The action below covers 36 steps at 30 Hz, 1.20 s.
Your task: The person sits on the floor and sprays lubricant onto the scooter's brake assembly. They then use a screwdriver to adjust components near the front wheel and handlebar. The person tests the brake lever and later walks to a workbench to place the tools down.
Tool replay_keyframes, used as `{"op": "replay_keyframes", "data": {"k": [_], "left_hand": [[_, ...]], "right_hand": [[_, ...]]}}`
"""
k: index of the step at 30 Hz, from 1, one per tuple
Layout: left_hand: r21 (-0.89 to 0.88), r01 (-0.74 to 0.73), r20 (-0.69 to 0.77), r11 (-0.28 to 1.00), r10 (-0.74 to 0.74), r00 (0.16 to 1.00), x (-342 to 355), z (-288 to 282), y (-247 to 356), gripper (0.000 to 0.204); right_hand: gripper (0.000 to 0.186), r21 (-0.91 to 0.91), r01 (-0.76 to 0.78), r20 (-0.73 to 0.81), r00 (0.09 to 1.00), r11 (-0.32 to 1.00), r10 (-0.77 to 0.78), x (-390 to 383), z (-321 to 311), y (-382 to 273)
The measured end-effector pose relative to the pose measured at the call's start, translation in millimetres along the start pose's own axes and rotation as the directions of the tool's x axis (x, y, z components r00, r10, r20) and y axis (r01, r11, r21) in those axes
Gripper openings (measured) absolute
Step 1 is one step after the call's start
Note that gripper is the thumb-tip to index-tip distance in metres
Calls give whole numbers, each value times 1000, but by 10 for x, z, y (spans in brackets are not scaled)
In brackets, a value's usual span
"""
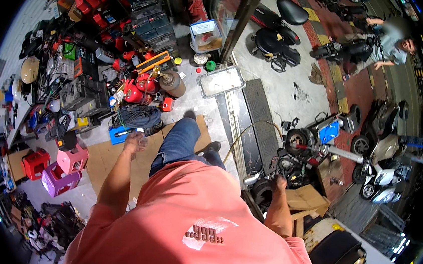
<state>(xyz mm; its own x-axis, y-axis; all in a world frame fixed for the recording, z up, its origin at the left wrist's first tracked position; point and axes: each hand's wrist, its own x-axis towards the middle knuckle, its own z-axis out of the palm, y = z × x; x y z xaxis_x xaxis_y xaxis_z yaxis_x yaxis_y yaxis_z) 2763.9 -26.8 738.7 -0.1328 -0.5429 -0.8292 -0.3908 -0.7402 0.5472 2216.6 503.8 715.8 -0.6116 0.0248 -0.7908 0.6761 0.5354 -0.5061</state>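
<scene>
My left hand hangs over the flattened cardboard on the floor, its fingers apart and nothing plainly in them. Nearest to it is a blue case, beside a dark coil of hose or cable. On the other side, my right hand is in front of a dark parked motorcycle. Its fingers are dim and merge with the parts behind, so their pose is unclear. Whether that hand touches the motorcycle cannot be made out.
Red fire extinguishers and a brown gas cylinder stand ahead. A white-filled tray lies by the threshold, next to a black ramp. Plastic stools are at left, a cardboard box at right. Beyond, a person sits by a motorcycle.
</scene>
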Motion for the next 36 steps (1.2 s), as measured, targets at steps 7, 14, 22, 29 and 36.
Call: {"op": "replay_keyframes", "data": {"k": [7,14,22,29,36], "left_hand": [[-95,506,-110,857,-514,850,168,189,-359,38],[-117,313,-62,942,-321,945,1347,252,334,20],[853,-498,34,156,936,351,1852,1119,4724,32],[931,-318,324,-181,811,487,2803,720,6321,63],[922,-386,223,-10,831,510,3387,600,6097,75]], "right_hand": [[30,-24,315,159,938,949,-308,477,1390,-2553],[38,-408,371,456,874,834,-166,220,3271,-3407],[37,-501,852,774,520,153,-362,328,5078,-4437],[43,-546,818,769,574,178,-281,73,6600,-5248],[32,-568,821,794,527,-60,-304,1974,7865,-5018]]}}
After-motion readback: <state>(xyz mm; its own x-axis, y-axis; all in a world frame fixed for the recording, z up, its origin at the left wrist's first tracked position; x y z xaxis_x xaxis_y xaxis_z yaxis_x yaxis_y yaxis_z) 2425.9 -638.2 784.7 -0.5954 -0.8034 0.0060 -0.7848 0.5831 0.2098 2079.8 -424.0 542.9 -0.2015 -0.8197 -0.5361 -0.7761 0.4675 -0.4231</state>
